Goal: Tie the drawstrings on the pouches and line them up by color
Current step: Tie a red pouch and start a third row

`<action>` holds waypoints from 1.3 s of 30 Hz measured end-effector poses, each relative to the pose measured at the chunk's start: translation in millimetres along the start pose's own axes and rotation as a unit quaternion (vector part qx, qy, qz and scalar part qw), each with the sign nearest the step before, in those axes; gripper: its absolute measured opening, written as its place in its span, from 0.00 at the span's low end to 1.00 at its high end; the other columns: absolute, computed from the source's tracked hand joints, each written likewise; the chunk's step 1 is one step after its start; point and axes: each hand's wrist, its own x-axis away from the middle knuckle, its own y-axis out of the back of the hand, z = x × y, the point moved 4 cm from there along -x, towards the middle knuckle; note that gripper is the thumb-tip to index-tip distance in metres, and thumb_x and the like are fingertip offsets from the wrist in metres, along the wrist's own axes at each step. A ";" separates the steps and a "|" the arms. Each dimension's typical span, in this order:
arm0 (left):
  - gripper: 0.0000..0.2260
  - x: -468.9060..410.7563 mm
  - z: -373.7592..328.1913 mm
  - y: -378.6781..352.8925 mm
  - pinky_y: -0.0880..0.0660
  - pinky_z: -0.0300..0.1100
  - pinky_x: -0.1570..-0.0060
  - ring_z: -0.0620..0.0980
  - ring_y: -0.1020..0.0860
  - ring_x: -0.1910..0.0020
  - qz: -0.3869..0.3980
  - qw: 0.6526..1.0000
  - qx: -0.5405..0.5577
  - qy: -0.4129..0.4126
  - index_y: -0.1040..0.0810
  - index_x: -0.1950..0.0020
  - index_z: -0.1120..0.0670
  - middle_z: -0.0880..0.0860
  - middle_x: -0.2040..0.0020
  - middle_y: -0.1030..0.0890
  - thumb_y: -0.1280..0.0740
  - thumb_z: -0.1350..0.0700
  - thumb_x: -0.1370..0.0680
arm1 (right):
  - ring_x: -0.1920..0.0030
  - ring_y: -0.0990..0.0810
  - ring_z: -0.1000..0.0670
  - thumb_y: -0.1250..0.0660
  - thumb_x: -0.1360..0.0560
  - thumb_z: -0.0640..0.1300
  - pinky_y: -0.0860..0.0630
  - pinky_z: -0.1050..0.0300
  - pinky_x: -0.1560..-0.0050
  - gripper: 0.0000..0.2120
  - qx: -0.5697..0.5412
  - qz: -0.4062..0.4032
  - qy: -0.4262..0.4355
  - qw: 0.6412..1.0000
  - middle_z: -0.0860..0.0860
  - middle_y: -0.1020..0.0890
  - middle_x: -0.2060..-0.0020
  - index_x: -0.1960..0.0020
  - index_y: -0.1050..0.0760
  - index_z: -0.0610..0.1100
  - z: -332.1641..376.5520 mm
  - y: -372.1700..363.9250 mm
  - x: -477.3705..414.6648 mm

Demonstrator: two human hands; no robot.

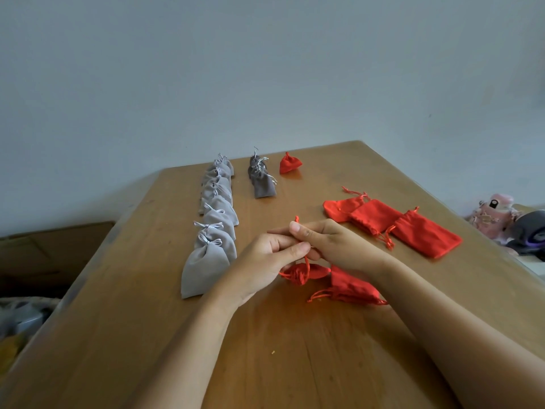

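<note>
on wooden table [124, 305], pouches [205, 268] (pale wall [206, 69])

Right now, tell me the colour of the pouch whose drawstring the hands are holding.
Red, and its drawstring is red too. The pouch shows best in the head view.

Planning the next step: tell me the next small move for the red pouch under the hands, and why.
Probably pull the drawstring taut and knot it: the left hand and right hand both pinch it above the red pouch, whose mouth already looks gathered.
</note>
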 end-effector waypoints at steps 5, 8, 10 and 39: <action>0.13 -1.7 2.4 5.1 0.33 0.28 0.65 0.42 0.31 0.70 -0.034 0.999 0.011 0.026 0.17 0.52 0.62 0.46 0.73 0.30 0.38 0.56 0.20 | 0.51 0.17 0.41 0.38 0.21 0.50 0.23 0.57 0.46 0.19 0.000 -0.032 0.020 0.999 0.32 0.26 0.67 0.51 0.19 0.34 -0.7 13.6 -0.3; 0.13 -1.6 1.7 5.9 0.30 0.30 0.62 0.41 0.27 0.68 -0.044 0.998 0.035 0.033 0.17 0.52 0.62 0.49 0.72 0.27 0.38 0.56 0.20 | 0.58 0.21 0.49 0.31 0.24 0.47 0.24 0.50 0.50 0.14 0.064 -0.041 0.034 0.997 0.34 0.20 0.62 0.58 0.19 0.36 1.0 19.9 -0.3; 0.13 -1.6 2.2 6.9 0.29 0.33 0.60 0.42 0.26 0.67 -0.054 0.997 0.046 0.038 0.18 0.59 0.61 0.49 0.72 0.25 0.38 0.56 0.20 | 0.58 0.18 0.53 0.29 0.26 0.43 0.23 0.59 0.52 0.08 0.060 -0.045 0.034 0.997 0.42 0.15 0.61 0.51 0.16 0.39 2.4 21.4 0.2; 0.07 1.1 2.6 20.1 0.31 0.38 0.55 0.42 0.24 0.70 -0.095 0.948 0.287 0.105 0.14 0.61 0.56 0.50 0.68 0.18 0.32 0.62 0.32 | 0.52 0.18 0.49 0.26 0.34 0.40 0.22 0.59 0.46 0.09 -0.027 -0.066 0.079 0.994 0.48 0.18 0.56 0.56 0.18 0.36 8.3 24.5 1.8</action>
